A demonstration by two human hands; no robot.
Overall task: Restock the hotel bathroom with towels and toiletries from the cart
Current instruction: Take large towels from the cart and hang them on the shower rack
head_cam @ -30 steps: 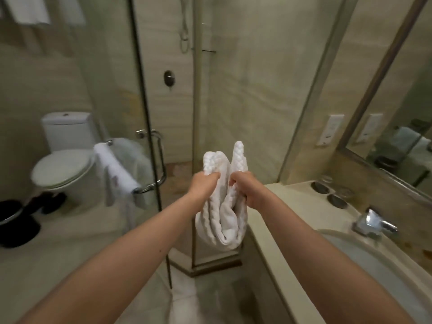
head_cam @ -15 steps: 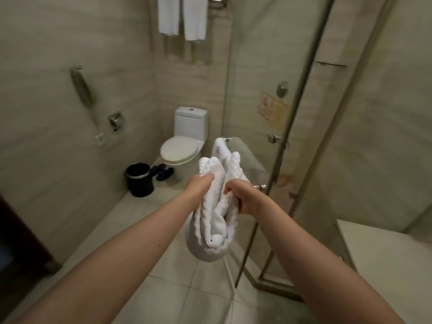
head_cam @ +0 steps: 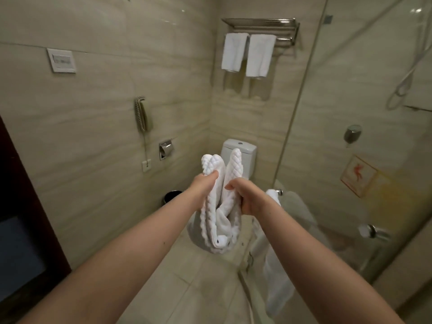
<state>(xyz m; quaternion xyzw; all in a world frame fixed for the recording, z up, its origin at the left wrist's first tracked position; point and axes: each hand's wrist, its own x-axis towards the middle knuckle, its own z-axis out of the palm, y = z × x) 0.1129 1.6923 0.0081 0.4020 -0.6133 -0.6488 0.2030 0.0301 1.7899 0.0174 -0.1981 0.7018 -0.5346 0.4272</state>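
A thick white waffle-textured towel (head_cam: pixel 218 220) hangs folded in front of me, held at chest height. My left hand (head_cam: pixel 203 187) grips its left fold and my right hand (head_cam: pixel 243 196) grips its right fold. High on the far wall a chrome towel rack (head_cam: pixel 261 25) carries two white towels (head_cam: pixel 247 54) hanging side by side. Another white towel (head_cam: pixel 274 199) is draped over the handle of the glass shower door. The cart is out of view.
A white toilet (head_cam: pixel 238 152) stands against the far wall, partly hidden by the towel. A black bin (head_cam: pixel 171 197) sits on the floor left of it. The glass shower door (head_cam: pixel 350 136) fills the right. A wall phone (head_cam: pixel 141 116) and paper holder (head_cam: pixel 166 148) hang on the left wall.
My view has swung left and upward, from the sink counter to the toilet wall and towel rack. Both hands keep the same grip on the towel.
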